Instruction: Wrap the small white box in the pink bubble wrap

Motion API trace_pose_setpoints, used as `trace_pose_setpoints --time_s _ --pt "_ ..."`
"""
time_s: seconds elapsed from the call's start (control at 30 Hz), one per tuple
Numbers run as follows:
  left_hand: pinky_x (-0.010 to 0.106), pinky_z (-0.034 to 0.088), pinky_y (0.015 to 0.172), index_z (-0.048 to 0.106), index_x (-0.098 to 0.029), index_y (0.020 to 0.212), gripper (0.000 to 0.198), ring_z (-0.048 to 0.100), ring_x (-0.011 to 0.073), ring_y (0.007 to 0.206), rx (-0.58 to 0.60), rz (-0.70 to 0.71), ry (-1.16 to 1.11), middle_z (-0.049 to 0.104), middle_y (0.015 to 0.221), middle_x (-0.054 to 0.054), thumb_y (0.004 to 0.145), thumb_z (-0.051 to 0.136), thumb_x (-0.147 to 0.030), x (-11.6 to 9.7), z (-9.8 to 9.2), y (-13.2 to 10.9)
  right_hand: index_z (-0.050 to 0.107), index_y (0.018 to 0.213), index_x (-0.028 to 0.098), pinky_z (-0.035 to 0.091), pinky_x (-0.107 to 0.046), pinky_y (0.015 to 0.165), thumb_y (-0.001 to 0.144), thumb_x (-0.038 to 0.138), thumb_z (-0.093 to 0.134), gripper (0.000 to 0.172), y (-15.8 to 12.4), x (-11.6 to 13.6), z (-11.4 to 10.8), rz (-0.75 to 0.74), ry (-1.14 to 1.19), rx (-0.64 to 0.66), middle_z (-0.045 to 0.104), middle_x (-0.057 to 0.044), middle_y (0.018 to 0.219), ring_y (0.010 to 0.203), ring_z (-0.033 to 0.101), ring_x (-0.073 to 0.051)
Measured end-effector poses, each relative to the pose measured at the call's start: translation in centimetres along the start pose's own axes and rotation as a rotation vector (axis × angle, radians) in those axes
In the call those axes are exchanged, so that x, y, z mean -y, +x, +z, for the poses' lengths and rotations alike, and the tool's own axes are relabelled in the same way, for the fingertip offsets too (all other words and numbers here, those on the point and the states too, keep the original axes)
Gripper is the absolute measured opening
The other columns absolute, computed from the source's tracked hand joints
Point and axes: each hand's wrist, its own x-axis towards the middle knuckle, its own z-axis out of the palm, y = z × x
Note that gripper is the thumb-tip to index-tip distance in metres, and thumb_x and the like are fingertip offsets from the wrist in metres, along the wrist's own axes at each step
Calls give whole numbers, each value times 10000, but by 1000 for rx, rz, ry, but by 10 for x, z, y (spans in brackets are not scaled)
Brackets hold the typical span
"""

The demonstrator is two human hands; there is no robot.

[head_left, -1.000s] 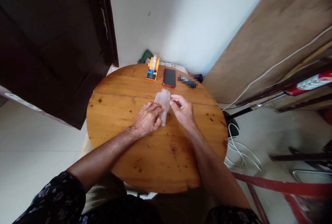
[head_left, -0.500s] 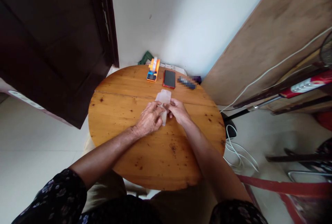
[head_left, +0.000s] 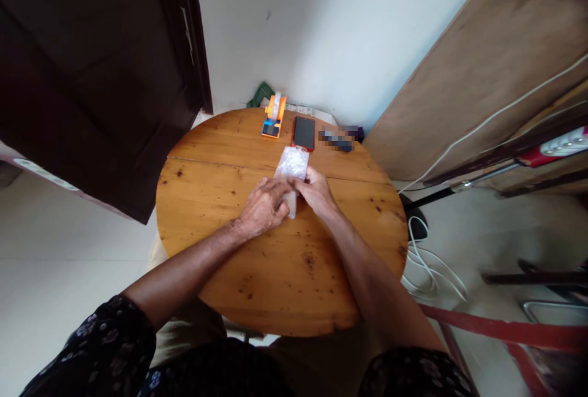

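Note:
A shiny, whitish, see-through plastic sheet (head_left: 294,163), perhaps bubble wrap or a bag, lies between my hands over the middle of the wooden table. My left hand (head_left: 269,202) is curled over its lower left part, fingers pressing on it. On the right edge, my right hand (head_left: 316,192) pinches the plastic between thumb and fingers. Part of the sheet pokes out below my left fingers. Whether anything is wrapped inside is hidden.
Toward the back of the round table (head_left: 202,185) stand an orange tape dispenser (head_left: 274,116), a red-edged phone (head_left: 304,133) and a blurred dark object (head_left: 337,138). A white wall rises behind. White cable (head_left: 427,274) lies coiled on the floor at right.
The plastic's far part now looks wider and shinier, tilted up toward the phone. My fingers have drawn closer together on it. The view has shifted slightly.

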Motion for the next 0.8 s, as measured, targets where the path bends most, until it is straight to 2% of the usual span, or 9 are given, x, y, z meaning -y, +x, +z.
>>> trace_pose_setpoints --time_s 0.1,0.23,0.37,0.43,0.5,0.57,0.67,0.73,0.8 --pt "463 474 1049 677 -195 1120 344 606 285 1144 -31 -20 -17 694 1202 106 794 569 -161 0 1 0 665 832 196 492 -264 603 689 325 705 197 -1 6 -4 -59 -109 4 697 3 750 658 609 -152" --pt "492 472 1020 667 -191 1083 316 592 309 1090 -122 -117 74 669 1140 113 773 653 -248 -5 -2 -2 701 863 192 528 -298 710 713 250 643 171 -9 22 -10 -118 -163 156 729 -12 822 728 656 -174" --pt "503 474 1028 596 -171 1209 552 567 327 1134 -241 -252 61 622 1193 132 695 750 -299 -3 1 -1 703 900 195 523 -293 742 730 195 587 206 -25 35 -15 -205 -254 252 740 -13 877 762 664 -172" --pt "501 464 1060 518 -177 1337 715 553 323 1195 -248 -283 -20 594 1264 136 674 770 -275 1 4 1 697 907 203 518 -290 744 743 188 578 203 -35 39 -17 -252 -343 241 742 -16 891 789 666 -179" --pt "494 458 1080 497 -189 1367 776 550 311 1227 -206 -281 -109 582 1293 132 651 794 -231 6 6 3 686 896 219 526 -304 781 779 204 564 169 -45 39 -19 -307 -414 225 747 -21 918 843 678 -193" --pt "471 463 1083 584 -204 1238 640 552 293 1242 -142 -241 -196 593 1272 112 639 810 -190 10 7 5 672 910 236 538 -336 861 823 230 549 152 -54 37 -21 -367 -434 222 753 -36 1010 952 694 -213" --pt "377 518 979 639 -192 922 280 600 233 1159 -59 -190 -336 618 1202 85 679 767 -138 14 6 7 659 1009 249 520 -412 1004 862 292 579 173 -67 28 -21 -470 -457 213 724 -86 1208 1157 667 -255" --pt "313 536 851 622 -180 838 168 637 178 985 -8 -183 -409 635 1130 73 711 701 -103 15 5 6 647 1105 242 490 -471 1071 851 372 654 285 -75 19 -19 -531 -511 189 684 -129 1306 1238 631 -295" --pt "294 527 789 622 -179 833 145 629 152 866 18 -162 -425 646 1046 60 726 645 -84 14 1 4 634 1176 228 464 -510 1110 837 404 698 387 -80 10 -16 -576 -567 155 652 -158 1365 1289 598 -325"
